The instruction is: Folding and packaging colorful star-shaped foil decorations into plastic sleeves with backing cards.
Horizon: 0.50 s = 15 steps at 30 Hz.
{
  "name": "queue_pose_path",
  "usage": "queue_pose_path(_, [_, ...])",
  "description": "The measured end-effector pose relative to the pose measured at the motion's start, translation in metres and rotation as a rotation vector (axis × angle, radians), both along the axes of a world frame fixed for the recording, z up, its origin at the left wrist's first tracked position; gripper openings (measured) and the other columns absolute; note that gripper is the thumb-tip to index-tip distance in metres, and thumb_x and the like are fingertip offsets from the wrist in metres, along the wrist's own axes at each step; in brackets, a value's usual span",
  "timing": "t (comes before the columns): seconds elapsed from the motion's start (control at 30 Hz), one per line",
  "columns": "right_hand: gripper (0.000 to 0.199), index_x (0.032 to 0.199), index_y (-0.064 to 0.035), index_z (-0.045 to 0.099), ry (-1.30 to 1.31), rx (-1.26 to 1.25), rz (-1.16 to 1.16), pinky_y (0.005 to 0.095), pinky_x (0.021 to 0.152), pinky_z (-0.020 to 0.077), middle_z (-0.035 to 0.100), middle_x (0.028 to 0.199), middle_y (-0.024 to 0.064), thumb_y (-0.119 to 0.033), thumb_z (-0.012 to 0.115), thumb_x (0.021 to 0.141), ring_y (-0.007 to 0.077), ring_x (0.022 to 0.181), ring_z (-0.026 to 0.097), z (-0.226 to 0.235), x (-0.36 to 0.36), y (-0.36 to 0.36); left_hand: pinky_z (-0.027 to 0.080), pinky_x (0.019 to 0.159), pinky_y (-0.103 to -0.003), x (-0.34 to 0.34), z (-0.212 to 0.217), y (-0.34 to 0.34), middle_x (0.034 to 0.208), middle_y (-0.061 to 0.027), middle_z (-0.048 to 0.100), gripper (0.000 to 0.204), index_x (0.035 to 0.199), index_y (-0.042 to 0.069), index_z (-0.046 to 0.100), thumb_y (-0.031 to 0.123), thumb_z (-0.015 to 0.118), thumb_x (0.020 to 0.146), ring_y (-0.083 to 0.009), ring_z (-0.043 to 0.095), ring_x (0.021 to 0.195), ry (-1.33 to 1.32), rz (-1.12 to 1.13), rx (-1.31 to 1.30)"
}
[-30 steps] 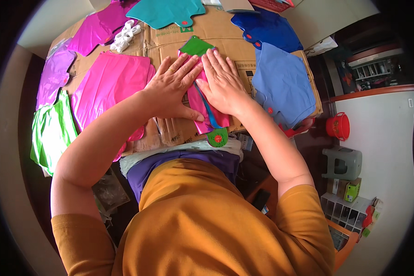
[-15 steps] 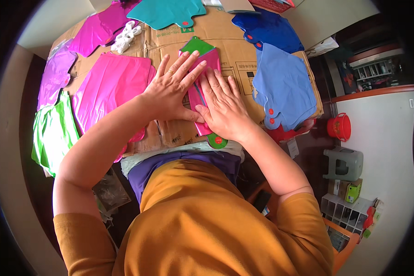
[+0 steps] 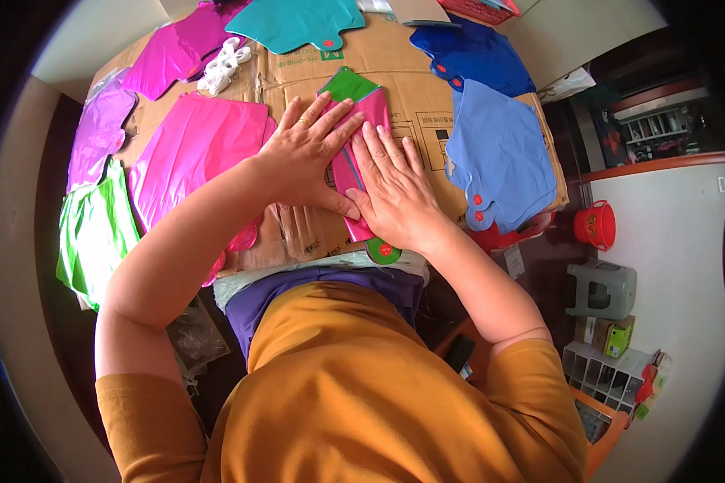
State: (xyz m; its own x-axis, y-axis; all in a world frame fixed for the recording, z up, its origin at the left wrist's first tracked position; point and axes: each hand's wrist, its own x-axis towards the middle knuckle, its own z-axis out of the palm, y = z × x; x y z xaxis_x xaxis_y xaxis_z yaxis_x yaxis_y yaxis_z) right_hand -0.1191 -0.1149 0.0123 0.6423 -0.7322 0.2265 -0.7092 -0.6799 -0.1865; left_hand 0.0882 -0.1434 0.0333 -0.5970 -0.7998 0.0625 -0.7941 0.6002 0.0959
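Note:
Both my hands lie flat on a folded pink and green piece of shiny foil-like material at the middle of the cardboard. Its green end shows beyond my fingertips, and a green tab with a red dot sticks out at the near edge. My left hand is open with fingers spread, partly over the left side of the piece. My right hand is open too, its fingers stretched along the right side. The two thumbs meet near the lower part of the piece, and the hands hide much of its middle.
Around the cardboard top lie flat pieces: pink, light blue, dark blue, teal, magenta, purple, bright green. White cord sits far left. A red bucket and grey stool stand right.
The view has shifted very slightly. My hands stay flat on the folded piece, with almost no movement.

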Motion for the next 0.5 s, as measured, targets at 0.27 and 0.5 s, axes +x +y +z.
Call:
queue_pose_path(0.27, [0.066,0.142,0.0028,0.035,-0.001,-0.018,-0.003,0.0560,0.114,0.0166,0.026,0.152,0.0227,-0.037,0.051,0.093,0.0369,0.142,0.023,0.003,0.001,0.000,0.011,0.114,-0.061,0.001,-0.001,0.010,0.154,-0.0162,0.025,0.126,0.151,0.012,0.023,0.082,0.064,0.054,-0.0364,0.016,0.144,0.129,0.049,-0.164])
queue_pose_path(0.5, [0.065,0.142,0.0027,0.035,-0.007,-0.034,0.004,0.0555,0.114,0.0159,0.025,0.153,0.0217,-0.037,0.051,0.093,0.0362,0.143,0.022,0.001,0.001,0.001,0.012,0.115,-0.056,0.005,-0.007,0.016,0.151,-0.0163,0.029,0.113,0.149,0.012,0.027,0.080,0.059,0.065,-0.0340,0.022,0.143,0.061,0.021,-0.108])
